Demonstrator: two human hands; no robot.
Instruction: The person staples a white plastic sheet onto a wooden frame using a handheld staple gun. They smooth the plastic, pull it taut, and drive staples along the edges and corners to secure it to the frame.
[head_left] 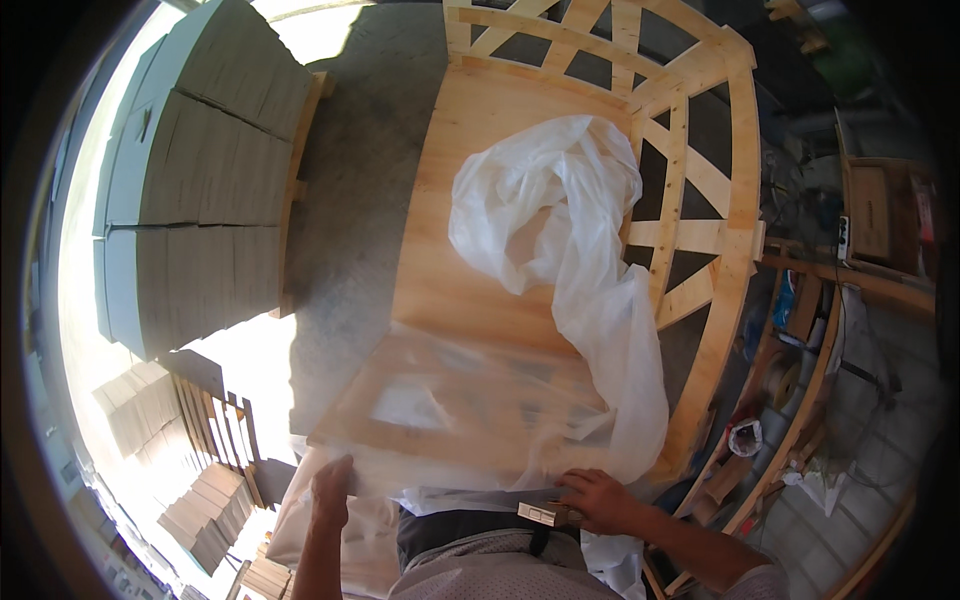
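A sheer plastic sheet [470,395] stretches across the near end of a wooden crate [420,240], with timber slats showing through it. Its rest lies bunched in a whitish heap on the plywood panel and trails down the right side. At the near left corner, my left hand [332,490] is closed on the sheet's edge. My right hand [595,502] has bent fingers gripping the sheet's near edge, close to my waist. A small pale boxy thing [540,514] sits against its fingers; whether the hand holds this too, I cannot make out.
Tall stacks of pale boards [210,165] stand on a pallet to the left, across a strip of concrete floor [345,200]. Slatted crate sides [745,140] rise at the back and right. Beyond them, a cluttered wooden shelf [790,400] holds a tape roll [783,380].
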